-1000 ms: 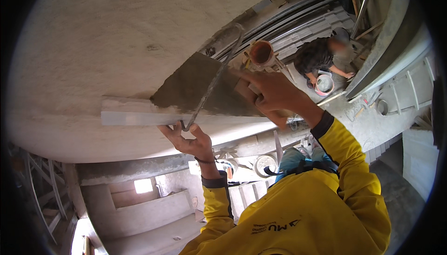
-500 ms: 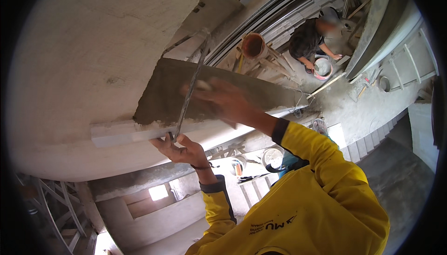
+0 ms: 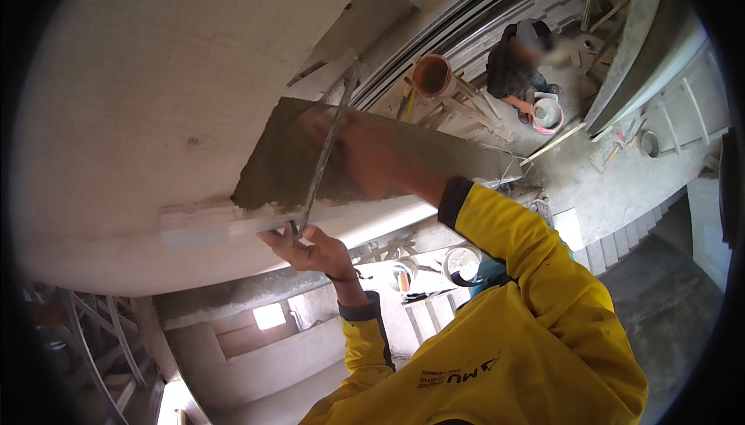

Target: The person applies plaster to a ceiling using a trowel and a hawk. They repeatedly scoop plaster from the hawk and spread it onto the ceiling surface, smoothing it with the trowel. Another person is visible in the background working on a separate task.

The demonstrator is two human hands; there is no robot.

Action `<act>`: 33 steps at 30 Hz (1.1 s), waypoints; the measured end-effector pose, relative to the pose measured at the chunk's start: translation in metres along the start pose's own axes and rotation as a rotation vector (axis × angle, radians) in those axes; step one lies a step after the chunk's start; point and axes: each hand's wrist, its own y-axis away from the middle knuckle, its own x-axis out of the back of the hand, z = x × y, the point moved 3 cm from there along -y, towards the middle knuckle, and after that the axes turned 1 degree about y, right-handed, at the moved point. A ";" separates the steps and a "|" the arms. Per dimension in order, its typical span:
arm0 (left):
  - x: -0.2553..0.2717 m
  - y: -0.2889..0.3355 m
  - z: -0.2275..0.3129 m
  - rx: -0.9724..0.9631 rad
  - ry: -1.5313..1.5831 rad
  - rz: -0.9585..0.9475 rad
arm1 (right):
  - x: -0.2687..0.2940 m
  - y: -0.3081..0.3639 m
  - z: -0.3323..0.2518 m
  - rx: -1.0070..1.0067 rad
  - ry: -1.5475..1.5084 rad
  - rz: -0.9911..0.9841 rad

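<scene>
A bent metal rod (image 3: 330,149) slants across a dark, damp-looking grey mortar patch (image 3: 434,145) on the edge of a pale curved surface. My left hand (image 3: 317,254) is closed around the rod's lower end, its fingers against the patch's lower edge. A pale, straight strip (image 3: 198,223) runs along that edge to the left of the hand. Over the mortar is my right hand (image 3: 376,153), smeared by motion and partly behind the rod. Whether its fingers grip anything does not show.
Beyond the patch, a co-worker (image 3: 512,60) bends over a bucket (image 3: 548,114) of grey mix. An orange-brown bucket (image 3: 432,76) stands on a wooden trestle (image 3: 469,111). Below my arms are a white bucket (image 3: 462,263) and a bright window opening (image 3: 269,316). Steps (image 3: 632,227) descend at the right.
My right hand has moved up and away over the mortar, staying blurred. My left hand keeps its place at the rod. The co-worker's arm now reaches into the bucket, and the view has shifted slightly.
</scene>
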 end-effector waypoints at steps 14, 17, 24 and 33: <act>0.003 -0.004 0.003 0.044 0.068 -0.009 | 0.022 0.006 -0.034 0.106 -0.175 0.118; 0.002 0.000 0.001 0.054 -0.001 -0.020 | 0.014 0.003 -0.007 -0.024 -0.116 0.157; -0.001 -0.006 0.005 0.019 -0.034 0.016 | 0.016 -0.015 -0.035 0.100 -0.149 0.194; 0.005 -0.002 0.001 0.078 -0.048 -0.021 | 0.035 -0.012 -0.061 0.231 -0.069 0.090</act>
